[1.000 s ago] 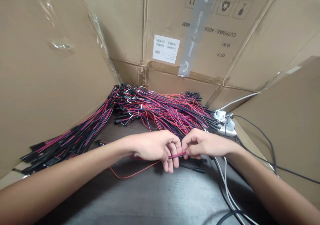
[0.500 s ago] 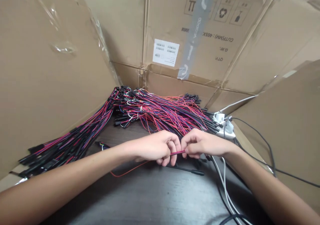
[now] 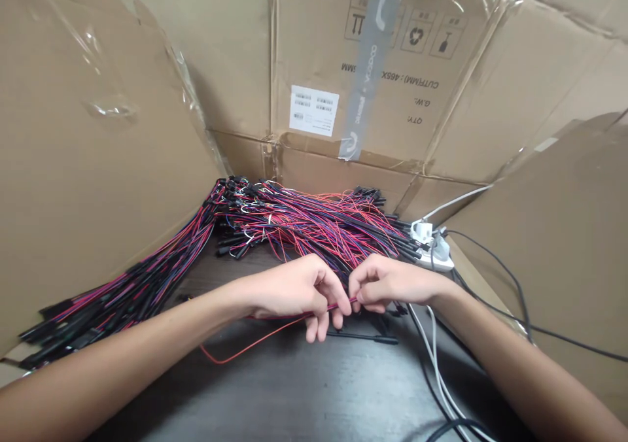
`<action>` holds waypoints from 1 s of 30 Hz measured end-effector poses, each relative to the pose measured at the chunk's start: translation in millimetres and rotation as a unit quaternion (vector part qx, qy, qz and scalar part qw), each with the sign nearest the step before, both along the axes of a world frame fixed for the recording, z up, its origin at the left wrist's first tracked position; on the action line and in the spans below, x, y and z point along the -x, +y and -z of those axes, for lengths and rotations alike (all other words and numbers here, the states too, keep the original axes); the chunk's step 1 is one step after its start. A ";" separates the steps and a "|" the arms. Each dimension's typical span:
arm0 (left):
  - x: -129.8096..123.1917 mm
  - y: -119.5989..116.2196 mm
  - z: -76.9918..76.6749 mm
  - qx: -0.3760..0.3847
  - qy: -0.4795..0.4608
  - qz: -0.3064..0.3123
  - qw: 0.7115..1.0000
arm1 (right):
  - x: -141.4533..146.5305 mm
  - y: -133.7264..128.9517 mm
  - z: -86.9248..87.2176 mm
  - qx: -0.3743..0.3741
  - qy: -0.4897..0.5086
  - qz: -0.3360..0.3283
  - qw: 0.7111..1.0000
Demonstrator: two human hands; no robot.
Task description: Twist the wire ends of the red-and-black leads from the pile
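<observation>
My right hand (image 3: 390, 286) pinches a thin bundle of red and dark wires (image 3: 352, 300) between thumb and fingertips. Close beside it, my left hand (image 3: 304, 295) curls loosely around the same wires, its lower fingers somewhat apart. The bundle runs left beneath my left hand, where its far end is mostly hidden by the forearm. From it a single orange wire (image 3: 245, 352) loops down over the dark table. Just below the hands lies a black sleeved cable piece (image 3: 366, 337).
A large heap of red, purple and black wire harnesses (image 3: 314, 223) lies at the back. Another bundle (image 3: 132, 285) fans out at the left. A white power strip (image 3: 436, 259) with plugs stands at the right, with white cables (image 3: 434, 357) trailing forward. Cardboard walls (image 3: 235, 50) enclose the table.
My left hand's fingers have loosened and spread a little along the wires. The orange wire's loop has shifted left and lower. The whole view has moved slightly.
</observation>
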State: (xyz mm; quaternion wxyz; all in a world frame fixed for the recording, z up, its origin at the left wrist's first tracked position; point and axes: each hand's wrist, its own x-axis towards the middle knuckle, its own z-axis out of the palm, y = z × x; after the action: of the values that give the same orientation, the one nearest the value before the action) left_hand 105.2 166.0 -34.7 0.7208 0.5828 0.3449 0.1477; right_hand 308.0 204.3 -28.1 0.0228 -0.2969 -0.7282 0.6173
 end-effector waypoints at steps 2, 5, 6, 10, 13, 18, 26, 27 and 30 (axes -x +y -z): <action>-0.3 -0.2 0.0 0.012 -0.001 0.002 1.000 | -0.8 -0.8 -2.0 -0.009 -0.009 -0.026 1.000; -1.1 -1.4 0.7 0.031 0.007 0.012 0.999 | -0.9 -3.0 -5.9 -0.028 -0.031 -0.078 0.996; -1.3 -1.8 1.3 0.033 0.010 0.015 0.999 | -0.5 -3.9 -7.1 -0.034 -0.034 -0.092 0.995; -0.9 -2.6 4.5 0.026 0.011 0.027 0.999 | 1.2 -6.2 -9.7 -0.054 -0.029 -0.099 0.993; -0.2 -2.7 5.5 0.000 0.014 0.020 1.000 | 0.9 -6.8 -10.9 -0.065 -0.035 -0.090 0.993; 0.2 -2.8 3.5 -0.042 0.050 0.004 0.998 | -1.6 -7.6 -13.5 -0.080 -0.043 -0.077 0.993; -1.5 -1.2 0.5 -0.139 0.168 -0.007 0.976 | -3.9 -1.4 -12.2 -0.086 -0.072 -0.044 0.993; -2.0 -1.3 0.2 -0.141 0.171 -0.014 0.975 | -3.9 -1.0 -12.5 -0.083 -0.074 -0.039 0.993; -4.3 -3.2 -1.0 -0.114 0.157 -0.027 0.981 | -3.7 -3.2 -16.0 -0.079 -0.092 -0.035 0.992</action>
State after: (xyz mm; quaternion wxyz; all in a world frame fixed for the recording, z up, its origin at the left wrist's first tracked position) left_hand 109.5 162.8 -33.7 0.5827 0.6675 0.4498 0.1119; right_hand 311.7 201.1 -12.1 -0.0425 -0.3246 -0.7833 0.5285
